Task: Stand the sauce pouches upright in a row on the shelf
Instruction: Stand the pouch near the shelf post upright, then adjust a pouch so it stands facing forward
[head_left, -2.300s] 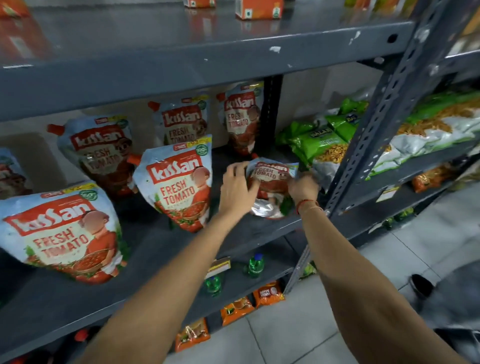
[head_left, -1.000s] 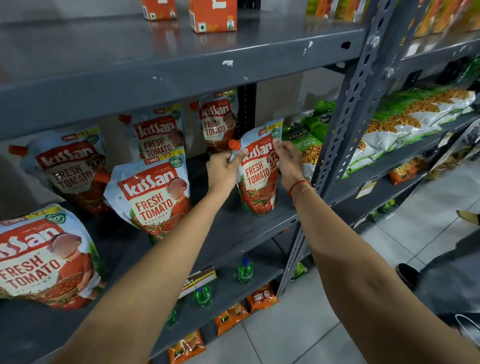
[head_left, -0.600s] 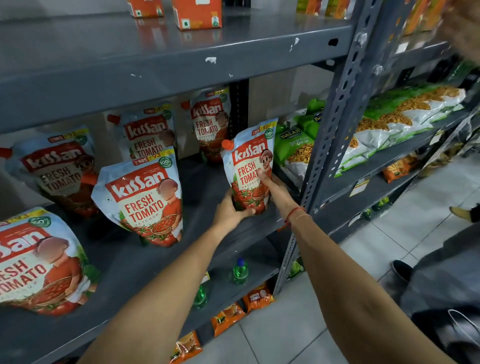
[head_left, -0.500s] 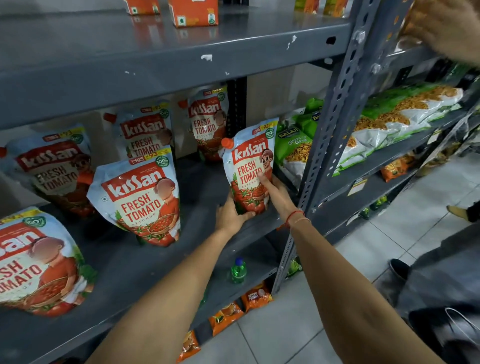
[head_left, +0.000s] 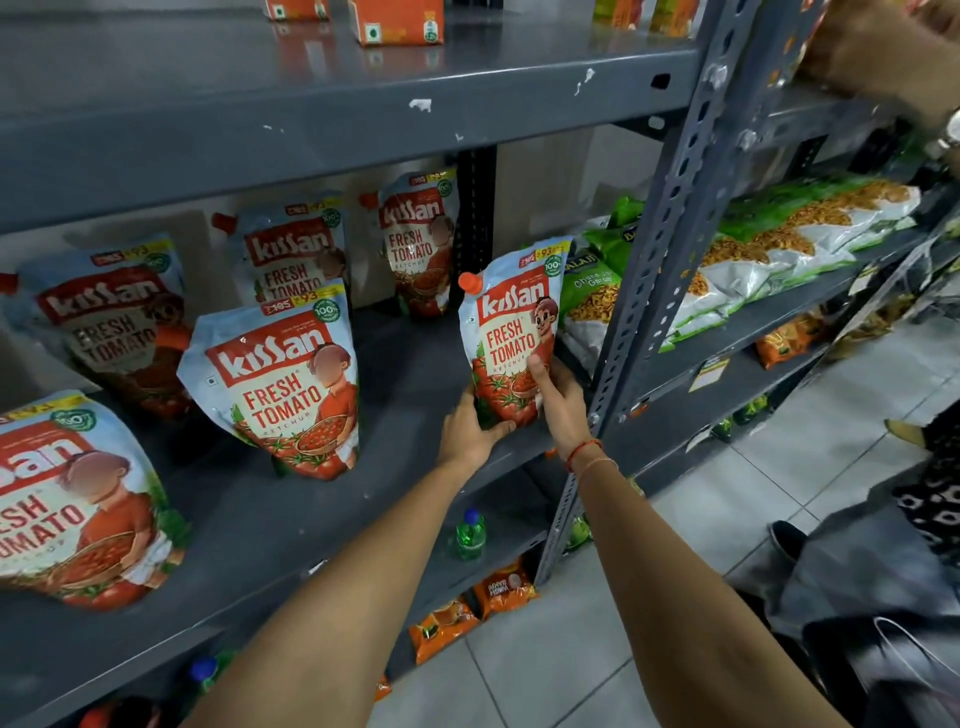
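Currently left hand (head_left: 470, 427) and right hand (head_left: 558, 402) pinch the base of the ketchup pouch (head_left: 511, 338), upright at centre frame near the shelf (head_left: 395, 499) front edge. Risk: soft bottom slumps on release, pouch topples forward off the lip.

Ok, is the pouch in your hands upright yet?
Upright: the pouch stands with its orange cap up, base on the shelf, left hand and right hand at its base.

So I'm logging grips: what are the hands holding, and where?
Both the left hand and the right hand hold one upright ketchup pouch by its lower sides.
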